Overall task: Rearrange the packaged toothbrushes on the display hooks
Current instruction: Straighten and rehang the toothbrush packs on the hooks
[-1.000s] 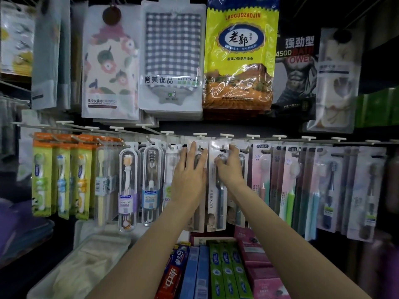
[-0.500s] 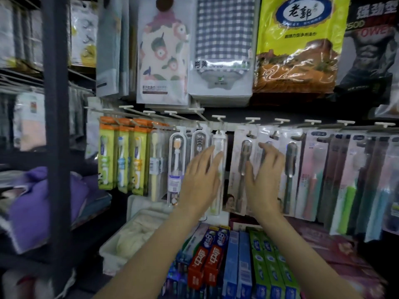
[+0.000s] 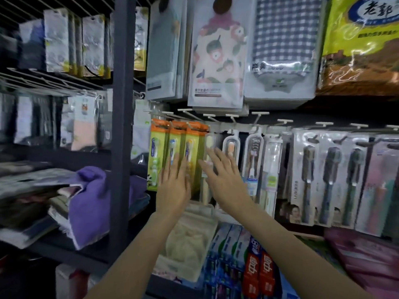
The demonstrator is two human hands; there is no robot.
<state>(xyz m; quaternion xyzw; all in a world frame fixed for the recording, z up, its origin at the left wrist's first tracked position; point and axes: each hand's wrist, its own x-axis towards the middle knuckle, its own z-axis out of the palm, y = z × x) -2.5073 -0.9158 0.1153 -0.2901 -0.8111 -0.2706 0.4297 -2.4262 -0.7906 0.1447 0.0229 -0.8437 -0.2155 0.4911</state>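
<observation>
both hands are raised with fingers spread and holding nothing, the left hand (image 3: 173,190) over the green and orange toothbrush packs (image 3: 176,156) hanging on the hooks (image 3: 232,116), the right hand (image 3: 226,182) just right of it over the clear toothbrush packs (image 3: 252,165).

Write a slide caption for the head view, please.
Both open hands, left hand and right hand, reach toward packaged toothbrushes on display hooks.
</observation>
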